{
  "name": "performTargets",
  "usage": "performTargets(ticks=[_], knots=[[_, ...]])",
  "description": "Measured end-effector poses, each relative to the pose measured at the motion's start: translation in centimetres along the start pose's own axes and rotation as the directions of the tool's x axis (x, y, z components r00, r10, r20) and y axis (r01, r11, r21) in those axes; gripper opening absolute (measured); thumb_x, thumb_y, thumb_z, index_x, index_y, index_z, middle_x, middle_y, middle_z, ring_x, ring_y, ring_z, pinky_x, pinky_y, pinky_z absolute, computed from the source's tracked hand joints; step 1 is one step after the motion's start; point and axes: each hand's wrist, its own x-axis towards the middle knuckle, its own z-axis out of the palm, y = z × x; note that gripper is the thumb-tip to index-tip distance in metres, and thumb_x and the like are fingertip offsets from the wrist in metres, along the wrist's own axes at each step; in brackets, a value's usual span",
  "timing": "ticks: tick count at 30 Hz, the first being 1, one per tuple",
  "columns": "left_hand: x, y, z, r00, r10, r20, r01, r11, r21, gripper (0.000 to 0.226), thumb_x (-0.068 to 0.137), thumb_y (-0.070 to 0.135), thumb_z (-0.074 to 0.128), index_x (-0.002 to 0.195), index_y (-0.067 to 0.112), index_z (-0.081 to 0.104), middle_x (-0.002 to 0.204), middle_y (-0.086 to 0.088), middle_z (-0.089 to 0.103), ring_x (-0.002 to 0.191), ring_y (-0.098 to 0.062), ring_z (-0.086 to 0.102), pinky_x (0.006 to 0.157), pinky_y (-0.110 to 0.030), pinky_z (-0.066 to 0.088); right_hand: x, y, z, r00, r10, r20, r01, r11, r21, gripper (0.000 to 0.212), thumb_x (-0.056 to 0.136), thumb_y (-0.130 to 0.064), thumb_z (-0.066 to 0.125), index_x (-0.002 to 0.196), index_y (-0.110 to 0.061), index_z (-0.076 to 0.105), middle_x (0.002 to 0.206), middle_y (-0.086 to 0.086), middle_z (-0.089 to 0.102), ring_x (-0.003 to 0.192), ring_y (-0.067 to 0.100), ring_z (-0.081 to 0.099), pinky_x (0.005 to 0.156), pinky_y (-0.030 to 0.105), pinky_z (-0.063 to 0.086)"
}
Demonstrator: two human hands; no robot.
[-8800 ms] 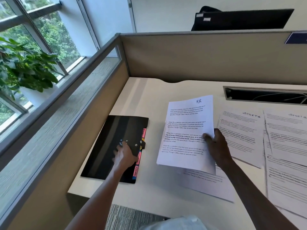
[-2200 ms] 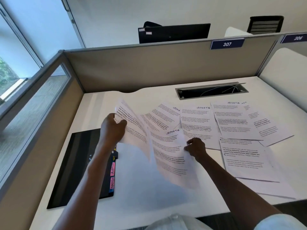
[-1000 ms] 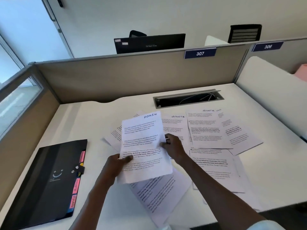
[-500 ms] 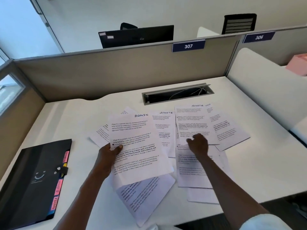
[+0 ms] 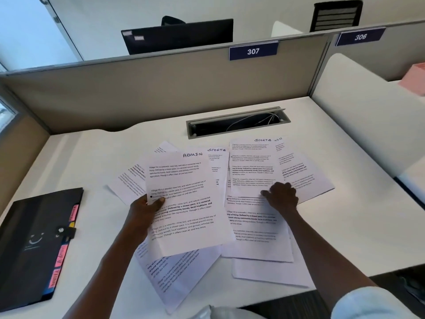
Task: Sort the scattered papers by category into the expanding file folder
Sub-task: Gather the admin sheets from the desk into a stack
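My left hand [image 5: 146,209] pinches the left edge of a white sheet headed ADMIN [image 5: 184,199], thumb on top, holding it over the desk. My right hand [image 5: 279,195] rests with bent fingers on the bottom edge of a sheet headed SPORTS [image 5: 251,164]; whether it grips the sheet I cannot tell. Several more printed sheets [image 5: 255,229] lie overlapping around both hands. The black expanding file folder [image 5: 30,247] lies closed at the desk's left, with pink and yellow tabs along its right edge.
A cable slot [image 5: 238,122] is cut into the white desk [image 5: 345,226] behind the papers. Beige partitions [image 5: 138,93] wall the back and left, a white divider [image 5: 358,107] the right. The desk's front edge runs just below the lowest sheets.
My right hand has slid right onto the lower edge of the SPORTS sheet. My left hand still holds the ADMIN sheet, which has stayed over the pile.
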Motion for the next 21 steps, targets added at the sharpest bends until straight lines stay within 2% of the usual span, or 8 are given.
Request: performTargets(ticks=[2,4,6,8,11,14,18,21], knots=[[-0.2,0.1,0.9,1.000,0.000,0.026,0.000,1.000,-0.002,0.023,0.091,0.009,0.067,0.115,0.006,0.069,0.107,-0.013,0.075,0.096,-0.035,0.073,0.090,-0.053,0.056,1.5,0.8,-0.3,1.000,-0.021,0.010,0.021,0.998,0.057,0.062,0.075,-0.058,0.052,0.106,-0.005,0.063,0.111,0.016,0.062,0.108,0.035,0.055,0.087,0.039,0.046],[-0.3,0.1,1.8,0.999,0.007,0.049,-0.007,1.000,0.000,0.023,0.091,0.010,0.067,0.114,0.006,0.069,0.107,-0.014,0.075,0.097,-0.037,0.072,0.090,-0.057,0.055,3.1,2.4,-1.2,0.998,-0.012,-0.068,0.016,0.998,0.060,0.063,0.073,-0.056,0.047,0.105,-0.005,0.063,0.109,0.018,0.061,0.106,0.036,0.054,0.086,0.038,0.045],[-0.4,0.1,2.6,0.998,0.017,0.065,-0.018,1.000,0.015,0.023,0.092,0.012,0.067,0.114,0.006,0.069,0.107,-0.014,0.075,0.096,-0.036,0.073,0.090,-0.057,0.055,4.3,3.7,-3.0,0.988,0.074,-0.137,-0.065,0.995,0.074,0.056,0.081,-0.047,0.056,0.115,-0.002,0.056,0.118,0.021,0.052,0.114,0.039,0.047,0.091,0.044,0.044],[-0.6,0.2,3.7,0.997,0.023,0.068,-0.024,0.999,0.025,0.023,0.092,0.013,0.067,0.114,0.007,0.068,0.105,-0.012,0.076,0.094,-0.034,0.073,0.089,-0.055,0.056,5.7,5.2,-4.9,0.975,0.152,-0.160,-0.141,0.987,0.076,0.064,0.084,-0.041,0.066,0.126,0.001,0.045,0.127,0.024,0.043,0.121,0.041,0.040,0.094,0.050,0.042],[-1.2,0.2,5.0,0.997,0.025,0.073,-0.026,1.000,0.017,0.023,0.093,0.012,0.066,0.115,0.005,0.067,0.105,-0.013,0.075,0.093,-0.034,0.074,0.086,-0.052,0.057,8.2,7.5,-6.9,0.970,0.218,-0.107,-0.209,0.973,0.094,0.083,0.079,-0.046,0.073,0.133,0.003,0.034,0.135,0.024,0.038,0.128,0.041,0.035,0.099,0.052,0.037],[-1.4,0.2,5.8,0.996,0.016,0.092,-0.018,0.999,0.027,0.025,0.093,0.013,0.066,0.116,0.004,0.066,0.106,-0.015,0.075,0.095,-0.035,0.073,0.087,-0.054,0.057,9.7,9.2,-7.7,0.970,0.242,-0.034,-0.240,0.969,0.054,0.094,0.069,-0.049,0.081,0.132,0.004,0.036,0.134,0.023,0.040,0.127,0.040,0.037,0.101,0.052,0.034],[-1.0,0.5,6.6,0.997,0.011,0.082,-0.014,0.999,0.036,0.024,0.093,0.012,0.065,0.115,0.004,0.066,0.105,-0.015,0.075,0.094,-0.036,0.073,0.087,-0.057,0.056,10.4,9.6,-7.8,0.973,0.230,0.024,-0.229,0.973,-0.019,0.098,0.064,-0.053,0.083,0.133,0.002,0.038,0.134,0.022,0.041,0.128,0.039,0.035,0.103,0.051,0.032],[-0.7,0.7,7.2,0.997,0.015,0.082,-0.019,0.999,0.046,0.023,0.093,0.013,0.066,0.114,0.004,0.066,0.105,-0.014,0.075,0.095,-0.036,0.073,0.088,-0.057,0.056,10.6,9.2,-7.9,0.973,0.215,0.080,-0.216,0.976,0.003,0.095,0.064,-0.048,0.085,0.133,-0.001,0.039,0.133,0.021,0.047,0.127,0.038,0.040,0.102,0.050,0.032]])
